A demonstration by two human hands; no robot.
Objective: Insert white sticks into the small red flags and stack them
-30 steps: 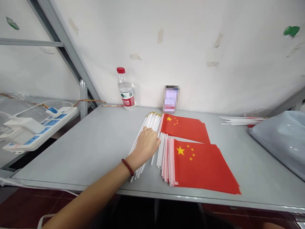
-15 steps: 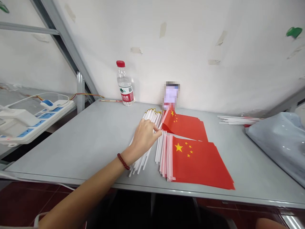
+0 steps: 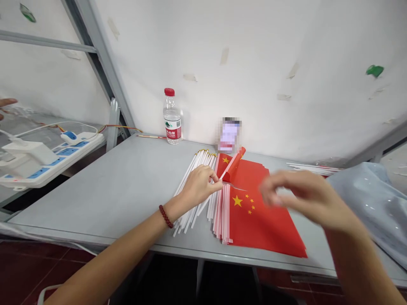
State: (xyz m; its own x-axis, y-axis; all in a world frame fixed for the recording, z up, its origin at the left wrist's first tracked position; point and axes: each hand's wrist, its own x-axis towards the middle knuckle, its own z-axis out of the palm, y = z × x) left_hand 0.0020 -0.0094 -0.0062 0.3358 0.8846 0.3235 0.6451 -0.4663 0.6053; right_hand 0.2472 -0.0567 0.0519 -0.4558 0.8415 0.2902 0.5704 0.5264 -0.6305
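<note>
My left hand, with a dark red bead bracelet at the wrist, pinches the lower end of the white edge strip of a small red flag. This flag is lifted and curled over the back stack of red flags. Under and beside the hand lies a bundle of white sticks with gold tips. A front stack of red flags shows yellow stars and white edge strips. Above its right side is my right hand, blurred, fingers bent and apart from the thumb, apparently with nothing in it.
A water bottle and a phone with a blurred screen stand by the wall. More white sticks and a pale blue plastic bag are on the right. At left lies a power strip; another person's fingers show beyond it.
My left hand has shifted slightly right and pulled the flag's edge strip up into a tilted curl. My right hand has come in from the lower right to above the flags.
</note>
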